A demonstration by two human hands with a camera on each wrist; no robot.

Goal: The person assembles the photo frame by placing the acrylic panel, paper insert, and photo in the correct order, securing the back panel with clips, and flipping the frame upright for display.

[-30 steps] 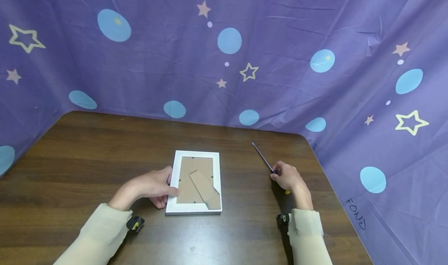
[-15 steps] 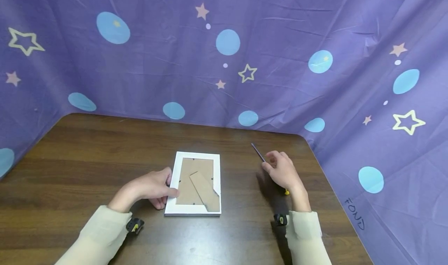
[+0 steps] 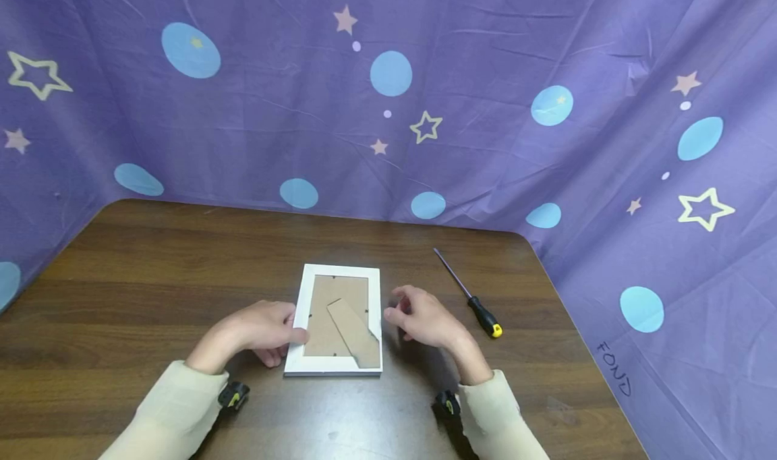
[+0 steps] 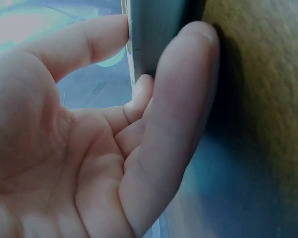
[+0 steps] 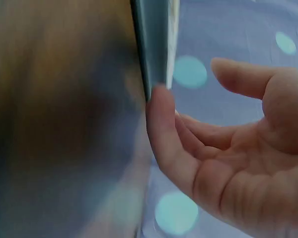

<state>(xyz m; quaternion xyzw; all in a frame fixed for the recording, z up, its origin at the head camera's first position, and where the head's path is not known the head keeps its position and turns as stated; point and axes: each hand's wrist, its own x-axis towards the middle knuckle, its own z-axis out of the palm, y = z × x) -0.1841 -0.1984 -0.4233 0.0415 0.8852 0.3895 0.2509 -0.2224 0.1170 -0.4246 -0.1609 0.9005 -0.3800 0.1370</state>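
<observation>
A white picture frame (image 3: 294,359) lies face down on the table, its brown backing board and angled stand flap showing. My left hand (image 3: 261,328) grips its left edge, thumb on the border and fingers at the side; the frame's edge (image 4: 156,39) shows between thumb and fingers in the left wrist view. Just off the right edge is my right hand (image 3: 425,316), thumb and fingers parted and holding nothing. In the right wrist view that hand's fingers reach toward the frame's side (image 5: 156,44); whether they touch it I cannot tell. A screwdriver (image 3: 483,315) with a black and yellow handle lies farther right.
The brown wooden table (image 3: 182,257) has rounded far corners. A purple curtain (image 3: 255,123) with stars and blue spots stands along its back and sides.
My right hand has let go of the screwdriver, leaving it on the table, and has moved left to the frame's right edge. My left hand keeps its grip on the frame.
</observation>
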